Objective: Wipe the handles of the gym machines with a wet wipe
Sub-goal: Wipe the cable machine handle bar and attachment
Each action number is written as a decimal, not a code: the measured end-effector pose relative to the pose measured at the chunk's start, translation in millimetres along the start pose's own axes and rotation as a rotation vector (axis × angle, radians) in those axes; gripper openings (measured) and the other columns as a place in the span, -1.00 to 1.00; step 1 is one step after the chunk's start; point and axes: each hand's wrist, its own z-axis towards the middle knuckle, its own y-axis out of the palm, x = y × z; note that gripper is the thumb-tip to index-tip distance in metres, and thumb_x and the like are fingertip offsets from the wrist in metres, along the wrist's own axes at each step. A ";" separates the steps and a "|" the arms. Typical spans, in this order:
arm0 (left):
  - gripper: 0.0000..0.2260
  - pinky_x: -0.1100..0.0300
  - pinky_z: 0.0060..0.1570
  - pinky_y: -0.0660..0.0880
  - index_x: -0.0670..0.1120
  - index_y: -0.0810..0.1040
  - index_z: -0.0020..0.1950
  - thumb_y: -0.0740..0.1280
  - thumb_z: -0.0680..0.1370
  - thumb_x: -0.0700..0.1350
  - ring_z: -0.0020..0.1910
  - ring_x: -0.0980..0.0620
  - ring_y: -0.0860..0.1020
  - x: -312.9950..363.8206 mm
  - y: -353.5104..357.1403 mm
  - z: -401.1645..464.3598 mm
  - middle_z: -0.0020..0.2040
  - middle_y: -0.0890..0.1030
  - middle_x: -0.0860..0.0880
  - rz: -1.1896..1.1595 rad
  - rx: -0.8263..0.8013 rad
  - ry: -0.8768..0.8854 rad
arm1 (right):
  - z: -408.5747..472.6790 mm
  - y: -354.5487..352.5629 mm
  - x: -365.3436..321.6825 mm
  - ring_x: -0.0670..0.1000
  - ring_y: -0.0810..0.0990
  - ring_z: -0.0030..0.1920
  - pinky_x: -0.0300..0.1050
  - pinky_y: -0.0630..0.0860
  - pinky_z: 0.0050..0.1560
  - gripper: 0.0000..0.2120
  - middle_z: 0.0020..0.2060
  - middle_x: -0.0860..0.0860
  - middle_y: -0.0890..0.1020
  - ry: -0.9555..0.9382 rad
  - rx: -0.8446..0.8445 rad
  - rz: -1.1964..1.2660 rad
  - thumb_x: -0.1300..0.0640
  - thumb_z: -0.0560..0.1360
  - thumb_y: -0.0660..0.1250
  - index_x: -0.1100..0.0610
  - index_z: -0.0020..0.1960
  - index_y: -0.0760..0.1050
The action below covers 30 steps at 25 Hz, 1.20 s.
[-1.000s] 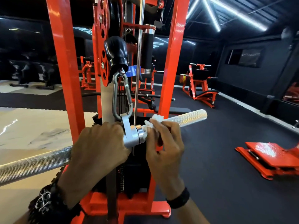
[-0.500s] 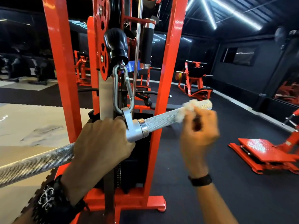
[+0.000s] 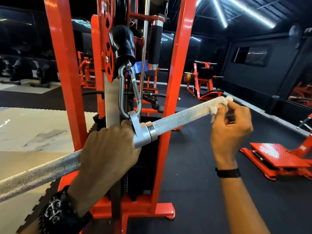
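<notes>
A knurled silver bar handle point(image 3: 182, 116) hangs by a carabiner point(image 3: 129, 94) from the orange cable machine point(image 3: 175, 81) and runs from lower left to upper right. My left hand point(image 3: 108, 149) grips the bar just left of its central swivel collar point(image 3: 143, 134). My right hand point(image 3: 231, 125) pinches a crumpled white wet wipe point(image 3: 219, 105) against the bar's right end. The bar's tip is hidden under the wipe.
Behind the bar stand the machine's orange uprights and weight stack. An orange footplate sled point(image 3: 276, 159) lies on the black floor at right. More orange machines point(image 3: 200, 81) stand farther back. A tan mat point(image 3: 25, 132) covers the floor at left.
My right hand has slid the wipe along the bar from beside the central collar out to the right end. My left hand has kept its grip.
</notes>
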 end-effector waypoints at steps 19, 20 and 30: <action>-0.62 -0.03 -0.26 0.41 -0.27 0.54 0.06 0.35 0.26 -0.24 -0.34 -0.24 0.52 -27.4 28.6 3.9 -0.06 0.58 -0.25 0.080 0.196 0.083 | -89.5 35.3 -58.9 -0.02 0.53 -0.20 -0.22 0.46 -0.17 -0.89 -0.17 0.08 0.58 -0.258 -0.374 0.211 0.24 0.54 0.39 0.26 0.01 0.64; -0.63 -0.02 -0.26 0.41 -0.27 0.54 0.05 0.34 0.26 -0.23 -0.34 -0.24 0.52 -28.6 28.2 3.8 -0.05 0.58 -0.25 0.071 0.205 0.087 | -94.6 35.6 -61.5 -0.03 0.54 -0.19 -0.26 0.46 -0.15 -0.89 -0.16 0.08 0.58 -0.281 -0.392 0.229 0.24 0.53 0.41 0.26 0.01 0.64; -0.59 0.01 -0.24 0.43 -0.29 0.57 0.07 0.32 0.25 -0.20 -0.33 -0.23 0.55 -36.9 22.1 12.4 -0.09 0.62 -0.24 0.100 0.165 0.201 | -38.2 39.4 -13.8 0.01 0.45 -0.30 0.07 0.43 -0.26 -0.81 -0.27 0.08 0.54 -0.029 -0.204 0.044 0.10 0.57 0.33 0.15 -0.18 0.58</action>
